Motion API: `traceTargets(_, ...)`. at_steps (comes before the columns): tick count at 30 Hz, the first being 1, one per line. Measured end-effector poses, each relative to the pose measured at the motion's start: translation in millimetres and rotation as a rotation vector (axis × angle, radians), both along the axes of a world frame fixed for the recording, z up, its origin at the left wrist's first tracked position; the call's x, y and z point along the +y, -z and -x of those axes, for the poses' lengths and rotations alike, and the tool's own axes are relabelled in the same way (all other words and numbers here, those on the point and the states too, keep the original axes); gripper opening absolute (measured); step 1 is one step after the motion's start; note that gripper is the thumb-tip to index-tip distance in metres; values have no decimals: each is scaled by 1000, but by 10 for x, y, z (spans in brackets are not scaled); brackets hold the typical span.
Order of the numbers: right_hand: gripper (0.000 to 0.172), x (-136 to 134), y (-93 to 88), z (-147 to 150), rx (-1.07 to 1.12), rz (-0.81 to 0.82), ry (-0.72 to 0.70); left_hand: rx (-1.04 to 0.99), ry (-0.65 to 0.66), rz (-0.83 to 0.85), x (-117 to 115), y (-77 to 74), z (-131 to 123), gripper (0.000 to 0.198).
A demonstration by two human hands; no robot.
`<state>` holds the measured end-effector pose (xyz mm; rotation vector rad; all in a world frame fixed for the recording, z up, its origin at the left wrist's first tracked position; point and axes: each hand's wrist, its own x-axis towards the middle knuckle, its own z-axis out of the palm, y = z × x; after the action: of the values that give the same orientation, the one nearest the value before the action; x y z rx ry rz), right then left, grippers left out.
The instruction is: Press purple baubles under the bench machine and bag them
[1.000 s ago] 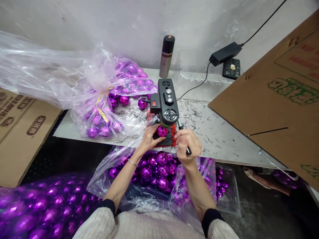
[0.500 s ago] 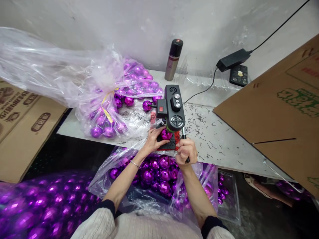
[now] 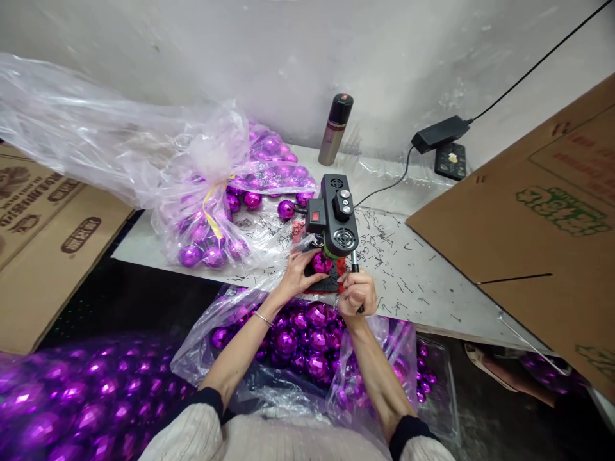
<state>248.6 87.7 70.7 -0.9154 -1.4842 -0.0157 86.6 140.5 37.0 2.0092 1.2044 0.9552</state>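
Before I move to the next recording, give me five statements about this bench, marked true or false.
1. The left hand holds a purple faceted ball beneath the black machine. True.
2. The right hand hangs open. False: it is closed around the lever.
3. A yellow tie cinches the plastic bag. True.
4. The capped canister lies on its side. False: it stands upright.
5. The machine's rocker switch is red. True.
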Motion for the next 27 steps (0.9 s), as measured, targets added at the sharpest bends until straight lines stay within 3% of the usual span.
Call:
traceTargets(3,31,30,-80,18,-14,-144,-28,9,3,12,20,-14,-7,68)
traceTargets(9,33,14,-536,47,59,-114,42,-44,-4,5,-8,-73,-15,65)
traceTargets(11,32,3,-712,47,66,-74,49,-83,-22,-16,-153,-119,59,65)
traceTargets(14,33,-15,-856,40,59,-33,35,-85,-33,-64,-552,-201,309,64)
traceTargets(18,33,-45,-812,40,41,-40,19,100,0,8,-1166,-207,750,50)
traceTargets(21,31,-58,-742,48,52,-34,11,236,-52,122,-1429,-135,952,49)
traceTargets(24,32,-56,-719,52,69,-38,15,319,-72,132,-1455,-150,987,58)
traceTargets(27,31,-46,-720,51,64,-55,22,342,-27,25,-1266,-339,925,56)
